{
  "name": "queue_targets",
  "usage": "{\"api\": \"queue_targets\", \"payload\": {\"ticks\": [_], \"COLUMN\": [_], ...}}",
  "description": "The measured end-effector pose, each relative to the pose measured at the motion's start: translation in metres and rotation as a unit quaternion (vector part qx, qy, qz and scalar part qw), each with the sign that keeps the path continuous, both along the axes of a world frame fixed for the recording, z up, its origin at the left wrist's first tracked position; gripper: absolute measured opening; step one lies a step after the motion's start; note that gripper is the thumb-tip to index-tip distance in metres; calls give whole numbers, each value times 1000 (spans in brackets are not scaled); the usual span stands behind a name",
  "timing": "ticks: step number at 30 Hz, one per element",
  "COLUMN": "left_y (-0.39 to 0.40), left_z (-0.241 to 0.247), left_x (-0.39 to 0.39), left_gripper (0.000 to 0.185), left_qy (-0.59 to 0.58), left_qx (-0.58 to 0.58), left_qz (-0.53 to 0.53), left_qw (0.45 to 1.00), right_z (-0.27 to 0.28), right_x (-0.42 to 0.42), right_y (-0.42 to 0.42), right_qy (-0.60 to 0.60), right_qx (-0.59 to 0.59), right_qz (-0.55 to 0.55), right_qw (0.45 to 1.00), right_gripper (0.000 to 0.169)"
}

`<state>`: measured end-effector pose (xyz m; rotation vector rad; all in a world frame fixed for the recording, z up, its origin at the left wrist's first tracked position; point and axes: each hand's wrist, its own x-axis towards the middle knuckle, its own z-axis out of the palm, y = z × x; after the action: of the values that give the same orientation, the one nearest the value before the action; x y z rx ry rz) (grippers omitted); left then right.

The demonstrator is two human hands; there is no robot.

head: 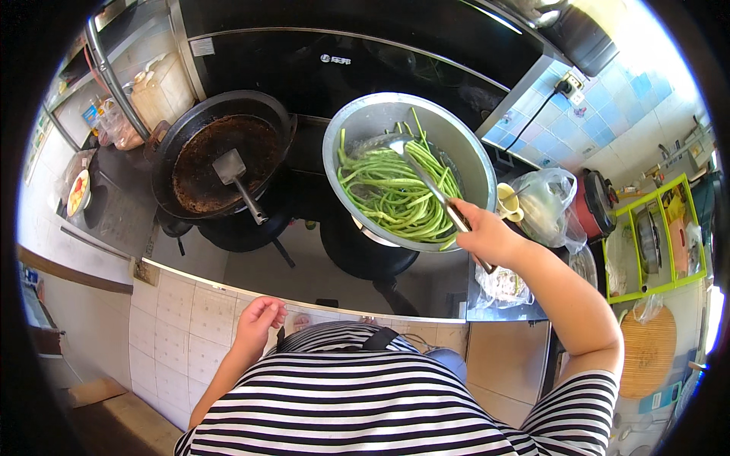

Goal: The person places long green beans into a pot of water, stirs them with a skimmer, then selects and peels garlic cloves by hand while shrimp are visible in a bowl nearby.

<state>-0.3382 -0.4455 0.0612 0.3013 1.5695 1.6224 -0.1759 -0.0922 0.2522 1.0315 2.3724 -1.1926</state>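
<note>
My right hand grips the handle of a long metal ladle-like utensil. Its head rests among long green beans in a large, deep metal pot; what exactly the head's shape is cannot be made out. Liquid shows around the beans at the pot's right side. The pot stands over the right burner of a black gas stove. Near my waist, in front of the stove's edge, my left hand is empty with its fingers curled in.
At left, a blackened wok holds a metal spatula, its handle over the rim. Right of the pot are a yellow cup, plastic bags and a red cooker. A bowl of cut food sits far left.
</note>
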Motion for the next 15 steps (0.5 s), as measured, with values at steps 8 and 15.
{"api": "queue_targets", "payload": {"ticks": [8,15], "left_y": [8,8], "left_z": [0,-1], "left_x": [2,-5], "left_gripper": [16,16], "left_qy": [-4,4], "left_qx": [1,-15], "left_qz": [-9,4], "left_qw": [1000,1000], "right_z": [8,46], "right_x": [19,39], "right_y": [2,34], "right_qy": [-87,124], "right_qx": [190,233], "right_qz": [75,-13], "right_qw": [975,964], "right_gripper": [68,59]}}
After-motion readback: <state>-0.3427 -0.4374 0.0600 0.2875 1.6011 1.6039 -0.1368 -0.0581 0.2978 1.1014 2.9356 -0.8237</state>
